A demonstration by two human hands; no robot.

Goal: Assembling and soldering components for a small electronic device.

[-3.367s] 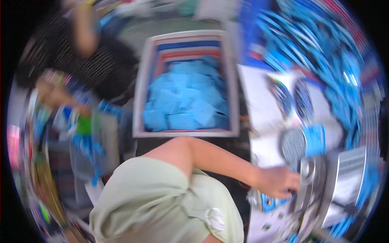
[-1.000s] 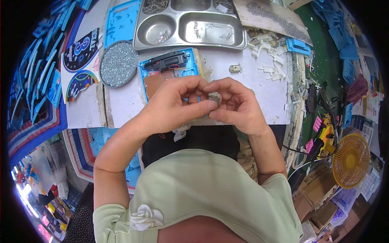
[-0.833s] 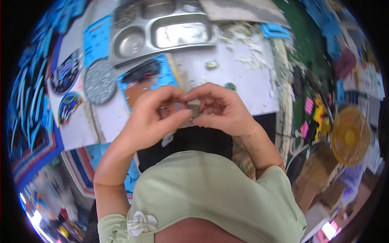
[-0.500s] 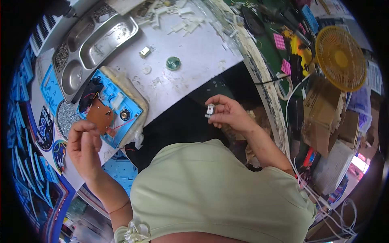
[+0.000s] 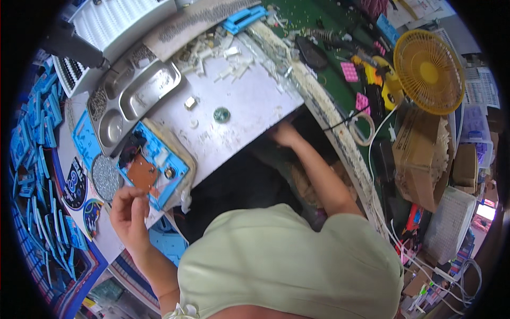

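My left hand (image 5: 129,215) hovers at the near corner of an opened blue plastic casing (image 5: 178,169), fingers curled in toward the thumb; whatever they may pinch cannot be made out. Inside the casing are a brown board (image 5: 141,173), dark wiring and a small round metal part (image 5: 169,173). The casing rests on a pale pad (image 5: 187,151) on the white table. My right hand (image 5: 285,134) reaches beneath the table's front edge, and its fingers are hidden there. A small metal-and-white block (image 5: 190,102) and a round green piece (image 5: 221,115) lie farther back on the tabletop.
Left of the casing stand a steel compartment tray (image 5: 151,89) and a round dish of small metal bits (image 5: 107,177). A power screwdriver (image 5: 79,48) hangs above. Blue casing parts (image 5: 40,138) heap at far left. Right are a yellow fan (image 5: 429,72) and cardboard box (image 5: 419,154).
My right hand, which held a small metal-and-white block above my lap, has moved forward under the table edge. My left hand stays curled by the casing. The whole view has shifted.
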